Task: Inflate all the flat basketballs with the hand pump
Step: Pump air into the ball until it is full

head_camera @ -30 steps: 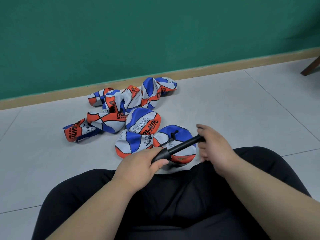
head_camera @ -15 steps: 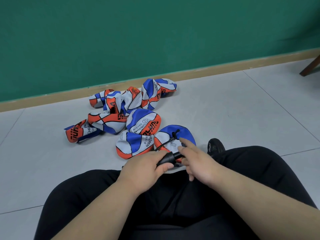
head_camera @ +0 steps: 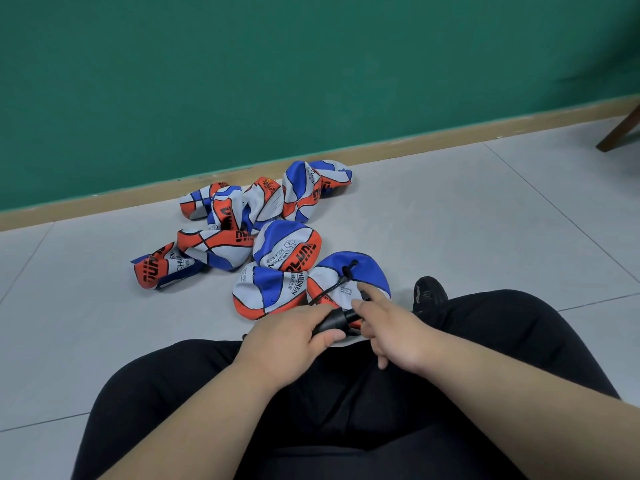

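Several flat blue, orange and white basketballs lie crumpled in a heap on the grey tiled floor. The nearest flat basketball sits just ahead of my crossed legs. A thin black hose runs from its valve down to the black hand pump. My left hand grips the pump barrel. My right hand presses against the pump's far end with its fingers splayed and the index finger straight. The handle itself is hidden under that hand.
My legs in black trousers fill the lower view, and a black shoe shows right of the nearest ball. A green wall with a tan baseboard runs behind the heap. A dark wooden furniture leg stands at the far right.
The pump handle was drawn out a second ago. My right hand has since pushed it in toward my left hand, and its fingers have loosened. The left hand stayed in place.
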